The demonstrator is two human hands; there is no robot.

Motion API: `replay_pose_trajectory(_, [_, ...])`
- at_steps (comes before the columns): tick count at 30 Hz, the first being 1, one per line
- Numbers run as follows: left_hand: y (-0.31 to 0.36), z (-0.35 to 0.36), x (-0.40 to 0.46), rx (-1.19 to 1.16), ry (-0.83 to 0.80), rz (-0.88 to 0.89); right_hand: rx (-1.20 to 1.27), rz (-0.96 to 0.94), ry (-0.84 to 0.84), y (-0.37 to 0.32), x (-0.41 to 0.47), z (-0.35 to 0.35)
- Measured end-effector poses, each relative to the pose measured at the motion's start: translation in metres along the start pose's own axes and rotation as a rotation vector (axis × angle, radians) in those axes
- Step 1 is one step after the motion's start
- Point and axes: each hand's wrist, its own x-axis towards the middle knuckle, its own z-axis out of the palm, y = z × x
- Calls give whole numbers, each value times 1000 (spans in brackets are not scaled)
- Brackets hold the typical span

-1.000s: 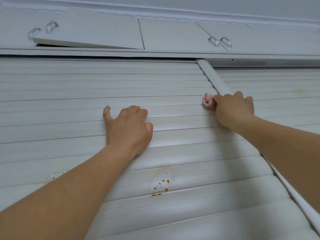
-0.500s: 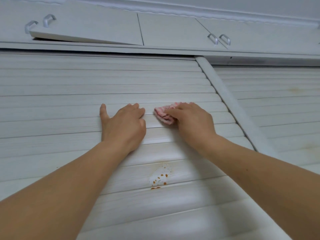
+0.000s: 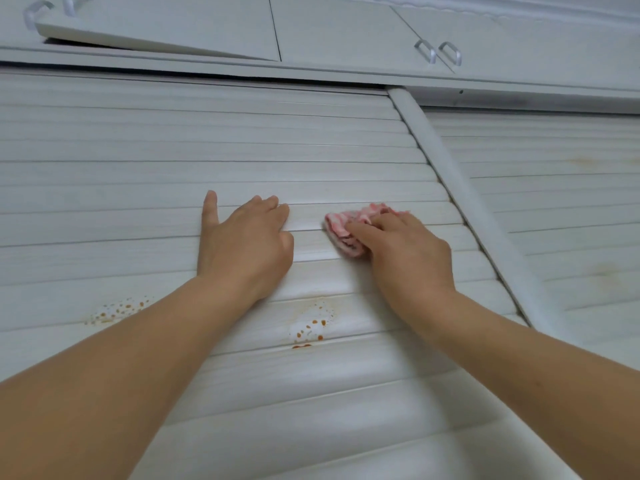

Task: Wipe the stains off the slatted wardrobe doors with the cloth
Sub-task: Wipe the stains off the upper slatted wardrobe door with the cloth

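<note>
The white slatted wardrobe door [image 3: 138, 174] fills the view. My right hand [image 3: 405, 258] presses a bunched pink-and-white cloth [image 3: 349, 226] against a slat at mid height, fingers curled over it. My left hand [image 3: 246, 244] rests on the slats just left of the cloth, thumb pointing up and fingers bent against the door. Below the hands an orange-brown spattered stain [image 3: 310, 327] marks a slat. A second orange stain [image 3: 117, 310] lies to the left, partly behind my left forearm.
A rounded vertical post [image 3: 460, 188] splits this door from the right slatted door [image 3: 554, 202], which carries faint yellowish marks [image 3: 588, 161]. Above run upper cabinets with metal handles [image 3: 438, 51]; the left one [image 3: 156, 29] stands slightly ajar.
My right hand carried the cloth from the post leftward along the slat, then slid a little back to the right. My left hand stayed pressed in place. The view tilted slightly downward.
</note>
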Motion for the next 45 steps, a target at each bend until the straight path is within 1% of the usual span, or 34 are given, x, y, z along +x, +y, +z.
replay_pose_trajectory(2, [2, 1, -2, 0, 0, 14, -29, 25, -8, 7, 10, -2])
replay_pose_trajectory(5, [0, 0, -5, 6, 10, 38, -54, 213, -18, 12, 41, -4])
replay_pose_trajectory(7, [-2, -1, -6, 7, 10, 45, -46, 263, -7, 0, 50, -4])
replay_pose_trajectory(8, [-3, -1, -6, 8, 6, 47, -38, 239, -2, -8, 47, -4])
replay_pose_trajectory(9, [-3, -1, -5, 10, 8, 49, -28, 176, 12, -16, 39, -3])
replay_pose_trajectory(11, [-3, -3, -6, 19, 12, 51, -16, 9, 13, -25, 15, -1])
replay_pose_trajectory(12, [-3, -4, -6, 27, 11, 55, -14, -46, 1, -23, 4, -2])
replay_pose_trajectory(13, [-2, -5, -7, 37, 7, 63, -14, -60, 1, -16, 0, -4])
replay_pose_trajectory(15, [-4, -9, -11, 56, -10, 84, -10, 15, 28, 4, 10, -8])
replay_pose_trajectory(18, [-8, -14, -16, 75, -31, 114, -21, 240, 29, 26, 39, -9])
replay_pose_trajectory(19, [-9, -16, -18, 79, -42, 118, -41, 271, 24, 25, 44, -6])
replay_pose_trajectory(21, [-10, -18, -21, 85, -62, 118, -33, 233, 26, 14, 38, -2])
replay_pose_trajectory(24, [-10, -20, -28, 81, -76, 115, -9, 35, 45, -3, 0, -3])
replay_pose_trajectory(27, [-10, -21, -38, 71, -99, 119, -11, -56, 10, 1, -31, -7])
replay_pose_trajectory(29, [-12, -23, -44, 80, -116, 135, -2, -42, 17, 7, -27, -9])
replay_pose_trajectory(32, [-15, -26, -47, 63, -122, 150, 3, 127, 30, 7, 2, -7])
replay_pose_trajectory(34, [-20, -31, -48, 55, -106, 153, 19, 194, 24, -7, 16, -7])
replay_pose_trajectory(36, [-29, -36, -48, 51, -76, 127, 29, 137, 11, -25, 13, -6])
replay_pose_trajectory(38, [-44, -43, -49, 46, -47, 75, 45, -8, 61, -38, -2, 1])
replay_pose_trajectory(40, [-58, -47, -52, 23, -18, 22, 89, -72, 103, -39, -13, -1])
replay_pose_trajectory(42, [-72, -51, -56, 3, 10, -18, 88, -43, 90, -35, -10, -4])
replay_pose_trajectory(43, [-78, -53, -57, -2, 24, -35, 98, -4, 67, -36, -6, -4])
replay_pose_trajectory(45, [-87, -54, -62, 1, 50, -53, 118, 89, 71, -43, 5, -3])
